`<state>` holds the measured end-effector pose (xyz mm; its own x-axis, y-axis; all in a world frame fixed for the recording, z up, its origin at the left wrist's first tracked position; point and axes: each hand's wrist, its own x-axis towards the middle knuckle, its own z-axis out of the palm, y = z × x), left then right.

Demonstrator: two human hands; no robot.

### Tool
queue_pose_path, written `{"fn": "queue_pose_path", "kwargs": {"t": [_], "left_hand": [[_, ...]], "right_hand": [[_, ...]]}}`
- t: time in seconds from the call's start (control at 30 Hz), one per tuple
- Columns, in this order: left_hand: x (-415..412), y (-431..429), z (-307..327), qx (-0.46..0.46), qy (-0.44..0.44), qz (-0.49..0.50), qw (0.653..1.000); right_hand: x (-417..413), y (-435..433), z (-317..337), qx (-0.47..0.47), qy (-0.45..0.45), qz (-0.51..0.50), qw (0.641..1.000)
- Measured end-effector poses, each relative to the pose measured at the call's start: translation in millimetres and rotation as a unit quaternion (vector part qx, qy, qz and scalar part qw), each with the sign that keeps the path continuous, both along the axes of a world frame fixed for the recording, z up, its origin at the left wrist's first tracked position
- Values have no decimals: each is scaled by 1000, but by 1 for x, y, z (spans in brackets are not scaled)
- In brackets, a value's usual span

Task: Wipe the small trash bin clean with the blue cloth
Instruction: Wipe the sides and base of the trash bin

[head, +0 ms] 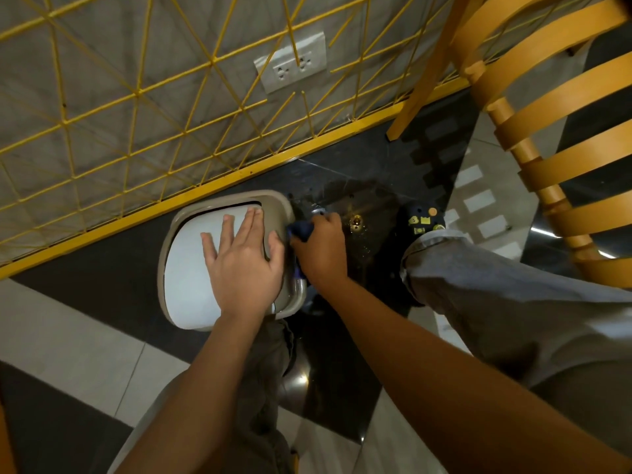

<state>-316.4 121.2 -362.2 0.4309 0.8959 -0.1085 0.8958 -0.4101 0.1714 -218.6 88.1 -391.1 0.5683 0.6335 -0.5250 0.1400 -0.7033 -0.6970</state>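
The small trash bin (191, 268) stands on the floor (68, 336), on a dark tile close to the yellow rail (212, 189) at the foot of the wire mesh panel (136, 97). Its white lid is ringed by a grey rim. The left hand (242, 265) lies flat on the lid, fingers (227, 230) spread, fingertips near the far edge of the lid and the thumb at the right rim. The right hand (321, 248) is pressed against the bin's right side, its fingers curled shut around the bunched blue cloth (301, 230), which shows between hand and rim. Just beyond this hand the glossy black tile (359, 200) looks wet. A patterned dark shoe (424, 217) stands on the floor to the right, under a grey trouser leg (513, 302). A wooden slatted chair (554, 131) fills the right edge.
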Motion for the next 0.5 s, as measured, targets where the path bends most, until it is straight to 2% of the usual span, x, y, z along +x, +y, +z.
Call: {"fn": "queue_pose_path", "kwargs": {"t": [0.27, 0.43, 0.5], "left_hand": [[0, -2, -2, 9, 1, -4, 1000], [-1, 0, -2, 6, -1, -5, 1000], [-1, 1, -3, 5, 1, -7, 1000]], "right_hand": [[-47, -49, 2, -8, 36, -129, 991], [-61, -61, 3, -20, 107, -204, 973], [-71, -64, 5, -36, 147, -253, 956]]}}
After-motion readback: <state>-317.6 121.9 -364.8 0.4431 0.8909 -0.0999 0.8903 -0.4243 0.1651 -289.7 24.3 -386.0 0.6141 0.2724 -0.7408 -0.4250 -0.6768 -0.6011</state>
